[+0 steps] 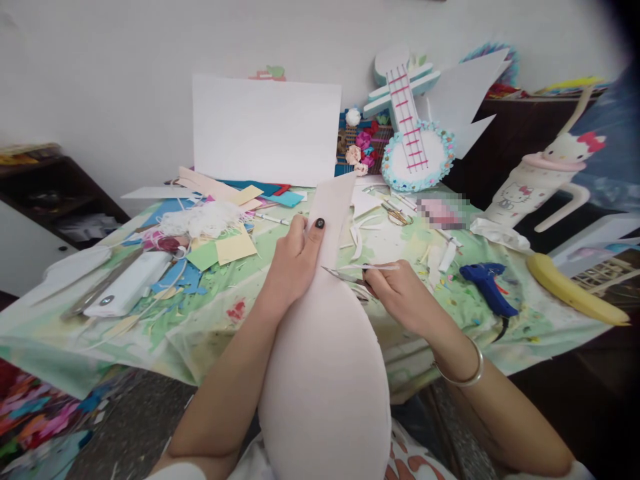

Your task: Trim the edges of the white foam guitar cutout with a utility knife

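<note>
A large white foam board or card piece (325,373) rests against my body, with a rounded lower part and a narrow neck pointing away from me. My left hand (295,263) is closed around the neck, thumb on top. At the board's right edge, where the neck meets the curve, are the pointed blades of a pair of scissors (345,275). My right hand (397,290) grips them; their handles are mostly hidden by my fingers. A thin white strip (383,267) lies along the top of that hand.
The table's green cloth (200,347) carries paper scraps, white string (200,220), a white power bank (127,283), a blue glue gun (487,287) and a banana (575,290). Behind stand a blank white board (265,133), a decorated model instrument (413,127) and a cartoon-cat tumbler (525,187).
</note>
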